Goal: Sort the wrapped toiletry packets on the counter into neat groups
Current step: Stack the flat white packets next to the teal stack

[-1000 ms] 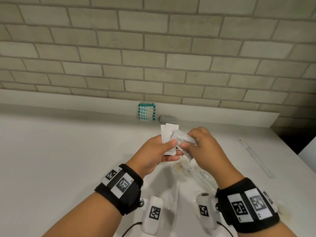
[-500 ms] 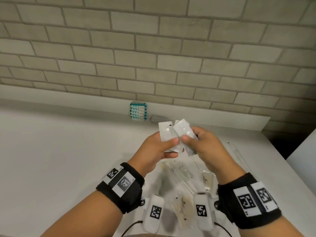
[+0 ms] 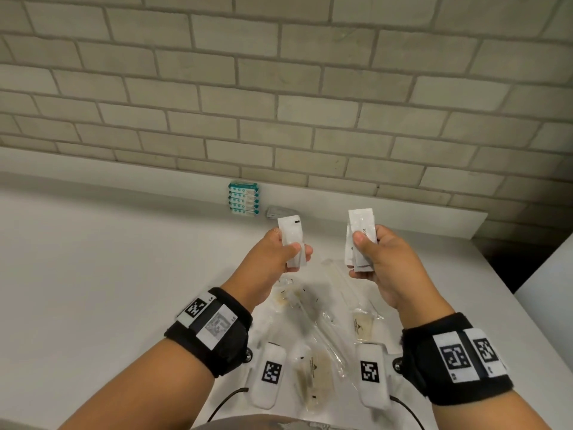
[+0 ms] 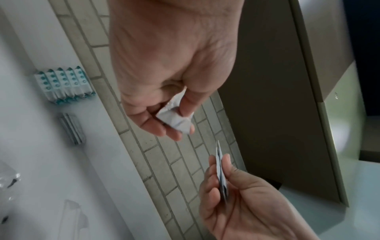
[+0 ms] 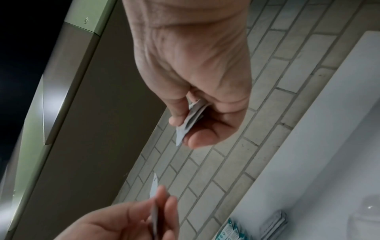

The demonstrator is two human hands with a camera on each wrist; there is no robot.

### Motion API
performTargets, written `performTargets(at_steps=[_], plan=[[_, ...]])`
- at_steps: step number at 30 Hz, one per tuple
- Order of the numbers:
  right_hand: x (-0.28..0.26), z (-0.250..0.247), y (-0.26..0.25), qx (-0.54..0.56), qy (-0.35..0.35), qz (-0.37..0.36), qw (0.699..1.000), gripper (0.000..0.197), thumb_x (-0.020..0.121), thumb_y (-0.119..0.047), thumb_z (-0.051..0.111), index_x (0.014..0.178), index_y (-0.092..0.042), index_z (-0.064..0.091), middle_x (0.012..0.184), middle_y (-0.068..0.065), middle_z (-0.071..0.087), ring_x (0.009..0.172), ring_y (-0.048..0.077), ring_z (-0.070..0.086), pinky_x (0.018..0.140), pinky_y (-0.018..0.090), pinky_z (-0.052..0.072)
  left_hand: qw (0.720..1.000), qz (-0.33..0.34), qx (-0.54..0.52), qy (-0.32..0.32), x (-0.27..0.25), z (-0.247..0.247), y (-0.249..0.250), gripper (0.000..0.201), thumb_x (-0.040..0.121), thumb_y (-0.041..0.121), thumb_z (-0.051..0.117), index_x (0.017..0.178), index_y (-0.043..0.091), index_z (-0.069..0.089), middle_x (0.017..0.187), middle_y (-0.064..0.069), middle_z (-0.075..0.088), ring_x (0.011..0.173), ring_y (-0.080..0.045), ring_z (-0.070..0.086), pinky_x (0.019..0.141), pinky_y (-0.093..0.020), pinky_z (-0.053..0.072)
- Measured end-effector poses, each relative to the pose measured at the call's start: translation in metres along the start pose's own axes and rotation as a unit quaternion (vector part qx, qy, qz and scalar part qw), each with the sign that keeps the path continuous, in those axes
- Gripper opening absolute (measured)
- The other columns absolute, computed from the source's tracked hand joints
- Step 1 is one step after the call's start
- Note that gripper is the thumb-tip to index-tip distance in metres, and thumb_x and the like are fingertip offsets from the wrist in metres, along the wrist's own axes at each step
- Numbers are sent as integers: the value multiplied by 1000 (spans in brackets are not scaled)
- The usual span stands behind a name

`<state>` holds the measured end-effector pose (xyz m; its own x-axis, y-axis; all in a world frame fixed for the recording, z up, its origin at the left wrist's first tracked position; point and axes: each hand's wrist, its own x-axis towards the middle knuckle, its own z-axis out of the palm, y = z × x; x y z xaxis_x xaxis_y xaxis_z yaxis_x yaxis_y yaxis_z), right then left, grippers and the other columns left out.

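My left hand [image 3: 290, 248] pinches one white packet [image 3: 291, 234] upright above the counter; in the left wrist view that white packet [image 4: 176, 121] sits between thumb and fingers. My right hand [image 3: 369, 249] grips a small stack of white packets [image 3: 361, 231], seen edge-on as the stack of white packets [image 5: 190, 121] in the right wrist view. The two hands are held apart, level with each other. Below them, clear-wrapped packets [image 3: 313, 318] lie scattered on the white counter [image 3: 93, 274].
A neat row of teal-and-white packets [image 3: 244, 198] stands against the backsplash, with a grey packet stack [image 3: 279, 211] just to its right. A brick-tile wall [image 3: 279, 88] rises behind. The counter's right edge [image 3: 496, 280] drops off beside a tall panel [image 4: 277, 113].
The hands, joined over the white packets a second ago, have separated. The left hand now holds one packet on the left; the right hand carries the rest to the right.
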<state>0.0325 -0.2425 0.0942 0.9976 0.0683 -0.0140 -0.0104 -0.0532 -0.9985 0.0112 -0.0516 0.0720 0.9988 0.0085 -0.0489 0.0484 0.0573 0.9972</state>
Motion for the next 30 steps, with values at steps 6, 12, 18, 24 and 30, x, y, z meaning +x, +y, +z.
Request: performTargets(at_steps=[6,12,18,24,30], plan=[[8,7,8,7,-54,22,998,15,99,-20,49,112,-18,58,96,5,60,78,21,58,55,27,48,995,-49,-85,2,-4,0,0,28,95,41,53,109,17,49,69,4,36,59,-11,37,58,-25,36],[9,16,11,14,-59,2,998,16,93,-14,60,108,-15,62,93,3,70,74,18,64,52,25,48,993,-60,-104,3,-6,1,2,30,101,29,41,123,14,56,87,-4,60,61,-14,50,53,-25,38],[9,14,12,23,-42,-10,999,15,92,-9,60,102,-21,62,99,4,72,81,22,68,55,27,50,987,-59,-141,-54,-11,2,1,31,103,29,41,124,16,60,107,-7,72,91,-22,70,70,-31,59],[10,6,9,12,-42,-36,998,20,90,-7,62,107,-19,60,99,2,71,81,20,67,58,28,51,996,-68,-21,-55,-10,-2,-1,23,98,16,49,121,17,44,109,-7,71,76,-18,68,54,-24,49],[7,7,-1,-87,-77,-98,988,11,89,-11,64,90,-21,63,83,-2,69,71,14,62,65,27,50,978,-18,208,-21,0,-14,8,18,80,18,77,94,15,66,69,-2,67,50,-4,59,49,-18,47]])
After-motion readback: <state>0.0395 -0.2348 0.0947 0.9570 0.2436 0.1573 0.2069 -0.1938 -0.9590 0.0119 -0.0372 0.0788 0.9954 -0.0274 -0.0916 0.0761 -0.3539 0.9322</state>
